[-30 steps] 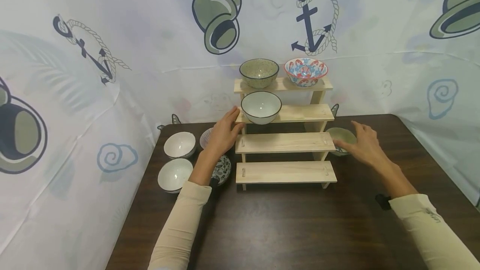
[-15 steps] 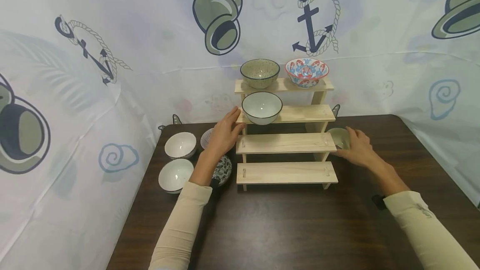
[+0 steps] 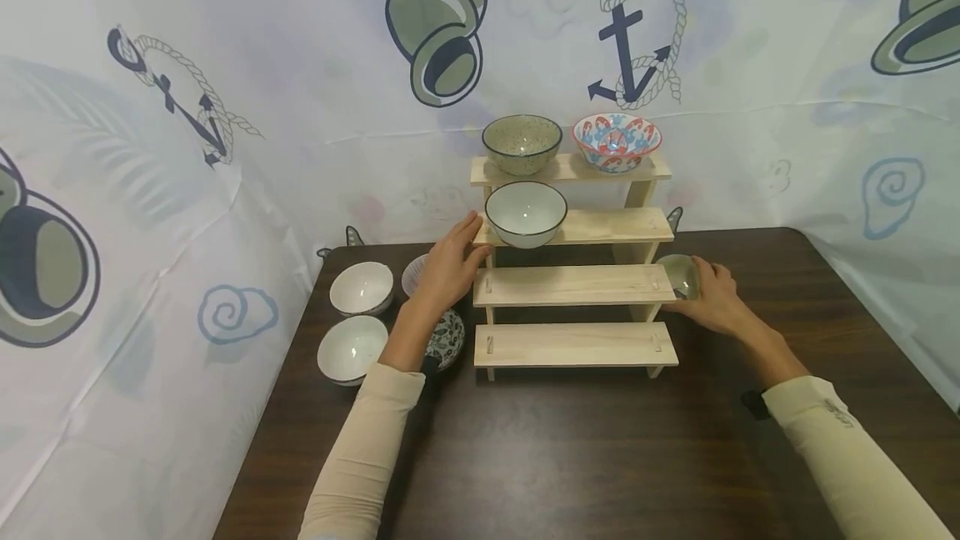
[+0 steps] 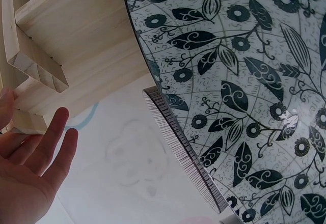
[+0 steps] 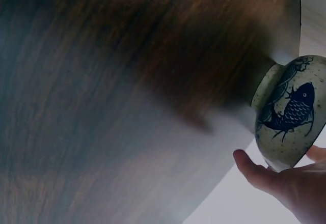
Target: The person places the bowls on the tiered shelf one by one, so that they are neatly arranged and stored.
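My right hand grips the rim of a greenish bowl, just right of the stepped wooden rack. In the right wrist view, a dark blue fish decorates the bowl's speckled outside, and it sits tilted with its foot towards the table. Part of that bowl is hidden by my fingers. My left hand touches the left end of the rack's second tier from the top, fingers mostly straight, beside a white dark-rimmed bowl. The left wrist view shows these fingers extended by the wooden end.
A speckled green bowl and a red-and-blue patterned bowl stand on the top tier. Left of the rack are two white bowls, a ribbed one and a flower-patterned one. A printed cloth hangs behind the dark table.
My right hand has moved left onto the greenish bowl and taken hold of it; the bowl has gone from upright to tilted. The left hand has stayed at the rack.
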The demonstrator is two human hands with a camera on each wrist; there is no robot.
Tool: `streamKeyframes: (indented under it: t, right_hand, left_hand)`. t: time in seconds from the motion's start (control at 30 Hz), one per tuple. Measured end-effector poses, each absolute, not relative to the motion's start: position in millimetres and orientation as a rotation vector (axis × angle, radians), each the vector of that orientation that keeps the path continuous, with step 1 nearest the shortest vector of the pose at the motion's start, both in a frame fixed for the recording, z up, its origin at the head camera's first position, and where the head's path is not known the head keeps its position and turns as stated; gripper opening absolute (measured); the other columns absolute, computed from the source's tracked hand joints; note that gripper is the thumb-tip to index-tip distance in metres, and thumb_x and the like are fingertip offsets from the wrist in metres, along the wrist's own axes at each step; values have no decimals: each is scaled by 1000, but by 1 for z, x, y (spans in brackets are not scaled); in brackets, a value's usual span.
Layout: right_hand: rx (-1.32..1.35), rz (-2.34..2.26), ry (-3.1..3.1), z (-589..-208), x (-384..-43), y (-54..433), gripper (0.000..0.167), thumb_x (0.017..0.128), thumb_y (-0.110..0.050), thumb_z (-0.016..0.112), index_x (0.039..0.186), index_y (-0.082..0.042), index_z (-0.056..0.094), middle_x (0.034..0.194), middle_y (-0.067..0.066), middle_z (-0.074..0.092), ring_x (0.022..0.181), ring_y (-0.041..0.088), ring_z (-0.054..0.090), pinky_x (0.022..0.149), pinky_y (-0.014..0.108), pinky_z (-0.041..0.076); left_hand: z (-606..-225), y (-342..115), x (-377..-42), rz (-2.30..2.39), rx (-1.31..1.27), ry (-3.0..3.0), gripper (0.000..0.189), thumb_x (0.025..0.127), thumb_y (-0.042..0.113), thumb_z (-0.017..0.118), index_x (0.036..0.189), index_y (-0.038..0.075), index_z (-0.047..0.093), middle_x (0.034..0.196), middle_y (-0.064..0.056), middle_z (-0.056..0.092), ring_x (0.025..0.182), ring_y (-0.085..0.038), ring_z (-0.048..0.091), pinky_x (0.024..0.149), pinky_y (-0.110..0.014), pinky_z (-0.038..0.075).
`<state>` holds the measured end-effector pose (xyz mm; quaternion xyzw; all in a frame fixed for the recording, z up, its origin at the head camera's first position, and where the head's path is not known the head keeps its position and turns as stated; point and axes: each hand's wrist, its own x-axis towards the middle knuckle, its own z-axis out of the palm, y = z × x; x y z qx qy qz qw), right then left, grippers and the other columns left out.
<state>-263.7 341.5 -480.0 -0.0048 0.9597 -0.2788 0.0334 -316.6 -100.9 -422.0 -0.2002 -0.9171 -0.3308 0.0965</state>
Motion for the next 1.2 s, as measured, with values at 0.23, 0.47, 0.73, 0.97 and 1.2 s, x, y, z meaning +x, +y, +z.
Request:
streamKeyframes:
  t: [0.23,0.47,0.73,0.97,1.2]
  right_hand:
    - [33,-953,2970,-483,-264,341,115,88,-40,78,160,11,5,151,53,9,136,74,18,98,82,36]
    - [51,-997,2999,-488,-259,343,115,85,-36,81,159,13,8,148,54,12,134,73,21,95,81,38]
    - [102,-1024,3022,-480,-252,349,115,87,-40,79,161,9,7,149,51,13,134,70,23,91,78,42]
    - [147,-1040,3055,-462,-243,356,115,87,-44,78,162,7,8,150,49,14,125,67,35,86,75,46]
    - [176,-1022,3087,-448,-235,361,118,87,-48,77,163,6,6,152,47,15,122,67,39,91,75,44]
  left_hand:
    - [-419,-99,-314,-1000,-586,-2717,61,106,34,60,159,9,42,168,-8,36,151,-33,40,122,-55,37]
    - [-418,-97,-312,-1009,-580,-2741,61,106,35,59,160,12,40,169,-6,34,153,-32,38,123,-54,35]
    - [-418,-97,-312,-1000,-575,-2741,62,106,33,60,159,10,41,169,-7,35,152,-34,40,122,-55,36]
    - [-417,-98,-314,-978,-565,-2752,61,106,35,59,160,13,40,169,-5,34,152,-32,39,122,-54,36]
    - [-419,-100,-315,-1005,-587,-2730,62,106,35,58,160,10,40,169,-7,35,149,-32,44,121,-54,37]
